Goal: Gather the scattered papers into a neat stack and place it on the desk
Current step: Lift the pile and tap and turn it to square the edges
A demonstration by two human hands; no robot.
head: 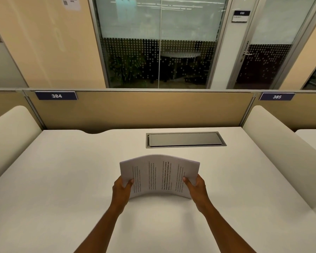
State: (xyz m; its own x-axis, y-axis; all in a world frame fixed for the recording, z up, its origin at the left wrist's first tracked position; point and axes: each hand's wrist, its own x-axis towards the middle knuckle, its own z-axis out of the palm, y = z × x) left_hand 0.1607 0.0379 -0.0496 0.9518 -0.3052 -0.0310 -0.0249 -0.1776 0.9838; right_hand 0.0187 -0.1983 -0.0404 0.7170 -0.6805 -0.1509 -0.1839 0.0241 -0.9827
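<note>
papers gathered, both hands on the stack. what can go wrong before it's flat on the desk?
1. The paper stack bows upward between the left hand and right hand; squeezing inward could crease it or let middle sheets slip.
2. Only thumbs and fingers pinch the side edges, so sheets may fan out on release.
3. The top edge already looks slightly uneven; set down on the desk like this, the stack may not be neat.

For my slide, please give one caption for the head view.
Both hands, left hand and right hand, hold a bowed paper stack upright on the white desk.
</note>
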